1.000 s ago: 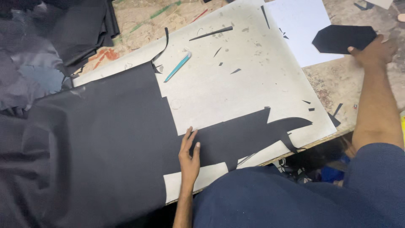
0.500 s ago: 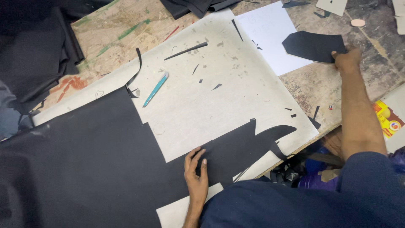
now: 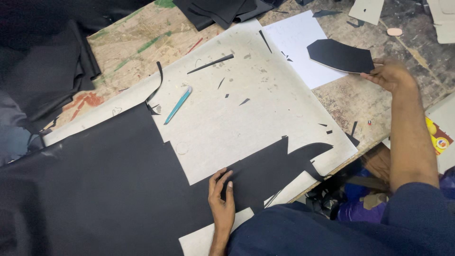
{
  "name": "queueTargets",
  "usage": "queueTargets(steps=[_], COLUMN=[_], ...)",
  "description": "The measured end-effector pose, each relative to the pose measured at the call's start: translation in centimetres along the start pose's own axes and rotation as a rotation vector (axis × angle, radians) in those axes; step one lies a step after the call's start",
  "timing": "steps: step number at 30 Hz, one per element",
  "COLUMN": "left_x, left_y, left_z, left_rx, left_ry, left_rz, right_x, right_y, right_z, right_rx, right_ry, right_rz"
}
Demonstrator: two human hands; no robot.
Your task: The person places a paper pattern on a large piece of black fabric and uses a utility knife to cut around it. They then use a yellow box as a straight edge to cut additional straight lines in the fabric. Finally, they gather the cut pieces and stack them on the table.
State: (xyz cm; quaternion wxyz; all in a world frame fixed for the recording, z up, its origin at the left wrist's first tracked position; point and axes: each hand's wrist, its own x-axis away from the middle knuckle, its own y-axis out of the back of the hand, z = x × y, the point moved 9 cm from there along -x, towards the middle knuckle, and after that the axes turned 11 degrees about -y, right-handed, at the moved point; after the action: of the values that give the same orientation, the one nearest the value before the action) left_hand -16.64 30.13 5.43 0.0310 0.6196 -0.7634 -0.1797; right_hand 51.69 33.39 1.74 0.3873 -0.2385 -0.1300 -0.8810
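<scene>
A large black sheet (image 3: 104, 189) lies across a grey cutting board (image 3: 237, 118), with a notched strip running to the right. My left hand (image 3: 222, 199) rests flat on that sheet near the front edge, fingers together. My right hand (image 3: 391, 75) is stretched out to the far right and pinches the edge of a cut black piece (image 3: 341, 55) that lies over a white paper sheet (image 3: 298, 40). A teal-handled knife (image 3: 178, 105) lies on the board, apart from both hands.
Folded black material (image 3: 222, 9) is piled at the back, and more hangs at the left (image 3: 42, 76). Thin black offcuts (image 3: 211, 63) are scattered on the board. Pale card pieces (image 3: 367, 9) lie at the back right on the worn wooden table (image 3: 137, 42).
The view has shifted so the board sits lower and more to the left. My right hand stays at the black piece on the white paper. My left hand stays on the sheet.
</scene>
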Motion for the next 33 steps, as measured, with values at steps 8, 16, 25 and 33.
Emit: queueTargets(steps=[8,16,25,33], left_x=[0.2,0.4,1.3,2.1], left_y=[0.1,1.2,2.7,3.1], left_z=[0.7,0.6,1.1,-0.2], left_rx=[0.065,0.049,0.053,0.065], left_ry=[0.027,0.023,0.023,-0.074], left_rz=[-0.011,-0.034,-0.105,-0.127], right_x=[0.4,1.7,5.9,16.6], right_y=[-0.9,-2.7,8.4,7.9], right_z=[1.0,3.5,4.7,3.1], right_rx=[-0.068,0.079,0.255,0.456], right_ry=[0.096,0.278,0.424,0.789], right_rz=[-0.059,-0.103,-0.452,-0.667])
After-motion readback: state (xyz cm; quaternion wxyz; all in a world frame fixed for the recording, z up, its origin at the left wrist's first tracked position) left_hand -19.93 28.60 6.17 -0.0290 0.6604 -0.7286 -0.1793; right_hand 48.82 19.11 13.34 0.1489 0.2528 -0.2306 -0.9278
